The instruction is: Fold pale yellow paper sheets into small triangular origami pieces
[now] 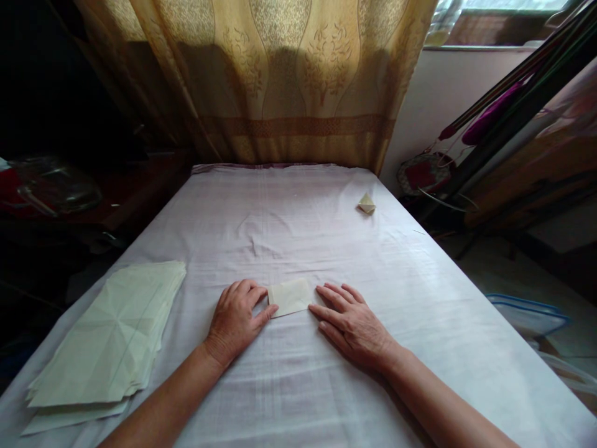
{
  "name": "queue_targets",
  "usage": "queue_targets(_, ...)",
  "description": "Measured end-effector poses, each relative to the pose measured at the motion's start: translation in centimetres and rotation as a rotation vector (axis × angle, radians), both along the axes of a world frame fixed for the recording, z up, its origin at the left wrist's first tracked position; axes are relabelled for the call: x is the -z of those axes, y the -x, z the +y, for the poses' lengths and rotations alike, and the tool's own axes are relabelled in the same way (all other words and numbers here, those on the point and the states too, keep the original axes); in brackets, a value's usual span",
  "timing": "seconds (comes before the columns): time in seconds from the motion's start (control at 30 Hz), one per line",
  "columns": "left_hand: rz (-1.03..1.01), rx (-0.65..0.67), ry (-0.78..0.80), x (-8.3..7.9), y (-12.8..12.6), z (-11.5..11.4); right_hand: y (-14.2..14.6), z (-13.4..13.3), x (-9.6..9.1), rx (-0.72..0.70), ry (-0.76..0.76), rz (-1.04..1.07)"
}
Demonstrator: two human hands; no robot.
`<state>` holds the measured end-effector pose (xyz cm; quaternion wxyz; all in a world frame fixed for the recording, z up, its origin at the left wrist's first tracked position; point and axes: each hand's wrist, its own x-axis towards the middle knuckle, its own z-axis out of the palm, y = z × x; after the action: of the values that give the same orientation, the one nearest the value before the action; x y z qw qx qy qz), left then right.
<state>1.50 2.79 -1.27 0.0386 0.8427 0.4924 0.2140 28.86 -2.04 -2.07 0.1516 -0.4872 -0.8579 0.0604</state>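
A small folded piece of pale paper (290, 296) lies on the white cloth-covered table (289, 230), between my two hands. My left hand (237, 319) rests at its left edge, fingers curled, with thumb and fingertips touching the paper. My right hand (351, 322) lies flat on the cloth at the paper's right edge, fingers stretched out and pointing left, fingertips touching or nearly touching it. Neither hand lifts the paper.
A stack of creased pale paper sheets (109, 336) sits at the table's near left. A small folded paper shape (367, 203) lies at the far right. A patterned curtain (280, 81) hangs behind. Clutter stands along the floor right of the table.
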Motion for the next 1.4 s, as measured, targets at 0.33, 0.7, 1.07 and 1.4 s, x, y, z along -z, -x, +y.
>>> queue_targets(0.33, -0.216, 0.064, -0.119, 0.7, -0.7, -0.7, 0.1, 0.1, 0.2, -0.006, -0.079, 0.002)
queue_targets(0.7, -0.078, 0.253, -0.370, -0.5, -0.4, -2.0, 2.9, -0.1, -0.7, 0.072, -0.461, 0.186)
queue_targets(1.07, -0.038, 0.382, -0.243, 0.5, -1.1, -1.8, 4.8, 0.3, -0.6, -0.107, -0.408, 0.214)
queue_targets(1.4, 0.083, 0.392, -0.152, 0.8, -0.4, -2.0, 2.8, -1.2, -0.8, 0.005, -0.275, 0.077)
